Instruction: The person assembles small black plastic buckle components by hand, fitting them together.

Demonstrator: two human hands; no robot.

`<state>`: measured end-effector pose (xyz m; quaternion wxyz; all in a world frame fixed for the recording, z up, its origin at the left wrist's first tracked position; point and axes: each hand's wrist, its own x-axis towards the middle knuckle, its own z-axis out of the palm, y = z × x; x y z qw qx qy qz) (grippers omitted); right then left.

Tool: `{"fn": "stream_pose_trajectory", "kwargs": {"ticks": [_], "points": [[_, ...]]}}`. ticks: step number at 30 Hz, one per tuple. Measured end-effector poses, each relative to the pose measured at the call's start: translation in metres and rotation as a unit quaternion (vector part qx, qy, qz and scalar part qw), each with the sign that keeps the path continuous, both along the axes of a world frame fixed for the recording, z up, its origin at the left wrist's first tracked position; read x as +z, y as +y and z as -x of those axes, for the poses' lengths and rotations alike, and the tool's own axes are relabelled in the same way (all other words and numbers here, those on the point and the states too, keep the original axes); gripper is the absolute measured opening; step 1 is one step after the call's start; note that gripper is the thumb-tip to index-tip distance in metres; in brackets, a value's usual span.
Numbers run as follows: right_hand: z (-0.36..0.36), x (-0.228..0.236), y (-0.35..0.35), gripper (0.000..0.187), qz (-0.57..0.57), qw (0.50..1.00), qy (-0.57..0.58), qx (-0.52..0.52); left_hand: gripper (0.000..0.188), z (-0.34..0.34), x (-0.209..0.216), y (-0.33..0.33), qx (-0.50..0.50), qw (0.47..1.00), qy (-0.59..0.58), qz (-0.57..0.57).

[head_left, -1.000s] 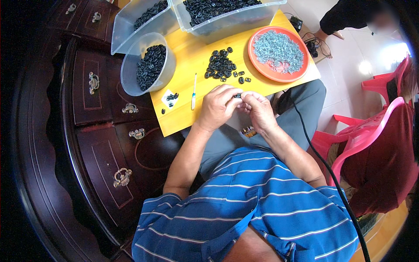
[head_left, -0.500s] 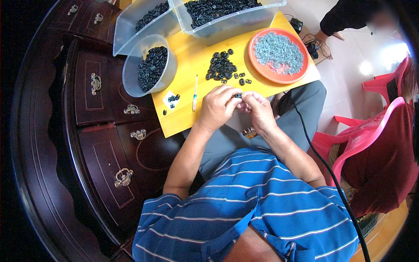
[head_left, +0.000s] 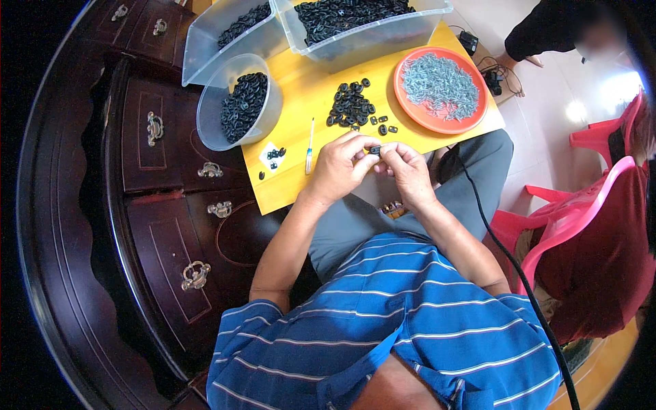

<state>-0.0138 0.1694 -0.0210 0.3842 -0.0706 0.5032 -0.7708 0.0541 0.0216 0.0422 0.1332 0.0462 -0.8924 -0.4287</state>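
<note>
Just past the near edge of the yellow table, a small black plastic piece with two holes sits between my two hands. My left hand pinches it between thumb and fingers. From the other side my right hand meets it with closed fingertips; whether a screw is in them is too small to tell. A pile of similar black pieces lies beyond my hands. To the left rests a thin screwdriver, beside a white square carrying several black parts.
An orange-red plate of small silvery screws stands at the right. A round clear tub and two clear bins hold black parts. Dark drawers flank the left; a black cable and pink chair are at right.
The whole view has shifted slightly, so the table and its contents sit a little farther right. Both hands keep nearly the same grip on the black piece.
</note>
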Motion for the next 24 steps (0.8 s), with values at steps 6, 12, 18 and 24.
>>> {"fn": "stream_pose_trajectory", "kwargs": {"ticks": [6, 12, 18, 24], "points": [[0.000, 0.003, 0.000, 0.016, 0.004, 1.000, -0.003, -0.005, 0.017, 0.001, 0.000, -0.001, 0.003, 1.000, -0.022, -0.009], [0.002, 0.005, -0.002, 0.015, -0.017, 1.000, 0.008, -0.016, 0.016, 0.004, -0.001, -0.001, -0.007, 0.999, 0.023, 0.039], [0.000, -0.001, -0.004, 0.018, -0.015, 0.999, 0.031, -0.009, 0.019, 0.001, 0.002, 0.001, 0.000, 0.999, 0.015, 0.047], [0.002, 0.003, 0.002, 0.020, -0.049, 0.994, 0.084, 0.049, 0.015, 0.002, 0.018, -0.050, -0.024, 0.993, -0.098, 0.061]]}}
